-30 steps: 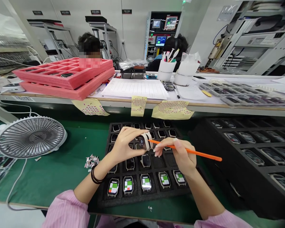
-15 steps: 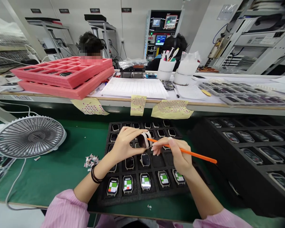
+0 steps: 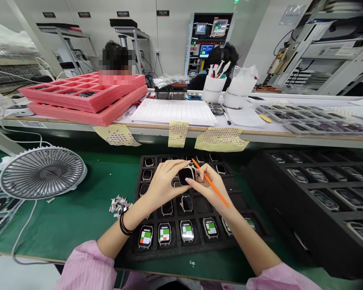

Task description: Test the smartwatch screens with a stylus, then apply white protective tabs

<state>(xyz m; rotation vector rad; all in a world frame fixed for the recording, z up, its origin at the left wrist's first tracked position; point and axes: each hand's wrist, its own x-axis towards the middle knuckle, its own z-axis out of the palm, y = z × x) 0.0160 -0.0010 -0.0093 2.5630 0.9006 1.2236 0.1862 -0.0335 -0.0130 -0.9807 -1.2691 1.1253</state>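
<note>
Left hand (image 3: 164, 184): pinching small pale-cased smartwatch body with dark screen (image 3: 186, 175)
Right hand (image 3: 208, 187): gripping thin orange plastic stick (image 3: 213, 186), fingertips on same watch
Underneath: black foam compartment tray (image 3: 175, 250)

No legible text: black wall signs (image 3: 48, 15), ruled sheet (image 3: 173, 111), watch screens (image 3: 164, 234) all too small (monitor readouts (image 3: 205, 50) blurred too).

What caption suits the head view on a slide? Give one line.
Left hand and right hand hold a watch above a black tray of watches, the right also gripping an orange stick.
</note>
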